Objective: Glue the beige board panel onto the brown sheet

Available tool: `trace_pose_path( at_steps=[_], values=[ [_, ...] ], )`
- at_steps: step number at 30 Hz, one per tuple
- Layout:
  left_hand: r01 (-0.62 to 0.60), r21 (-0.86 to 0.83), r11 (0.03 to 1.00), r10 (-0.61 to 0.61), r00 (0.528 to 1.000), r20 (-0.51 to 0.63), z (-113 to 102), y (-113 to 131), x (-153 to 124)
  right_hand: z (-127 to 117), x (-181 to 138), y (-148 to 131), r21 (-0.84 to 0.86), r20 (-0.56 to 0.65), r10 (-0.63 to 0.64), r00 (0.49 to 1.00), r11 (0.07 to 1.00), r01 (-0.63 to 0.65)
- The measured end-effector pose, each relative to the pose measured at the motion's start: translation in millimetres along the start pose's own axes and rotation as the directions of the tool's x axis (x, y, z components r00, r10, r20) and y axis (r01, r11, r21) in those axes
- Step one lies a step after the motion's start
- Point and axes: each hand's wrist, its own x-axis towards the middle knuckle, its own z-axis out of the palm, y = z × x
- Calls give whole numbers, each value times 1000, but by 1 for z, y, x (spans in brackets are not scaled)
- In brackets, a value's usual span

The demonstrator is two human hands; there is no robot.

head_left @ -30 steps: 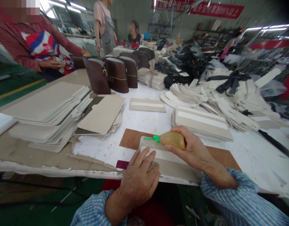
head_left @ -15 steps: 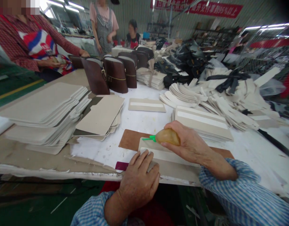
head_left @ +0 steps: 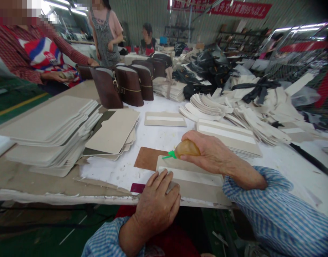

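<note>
Right hand: grip pinched amber glue bottle, green nozzle over beige panel at near counter edge. Left hand: fingers spread flat, pressing panel's corner. Gluing under way; stack of striped panels lay beyond
</note>
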Motion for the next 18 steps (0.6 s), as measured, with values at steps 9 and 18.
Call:
trace_pose_path(
  at_steps=[9, 18],
  values=[
    [2, 1, 1000, -2, 1000, 25, -1, -1, -1, -2, 2, 0, 18, 2, 1, 1000, 1000, -1],
    [-3, 1, 1000, 3, 1000, -8, 0, 0, 0, -7, -5, 9, -10, -5, 30, 1000, 999, -30]
  ],
)
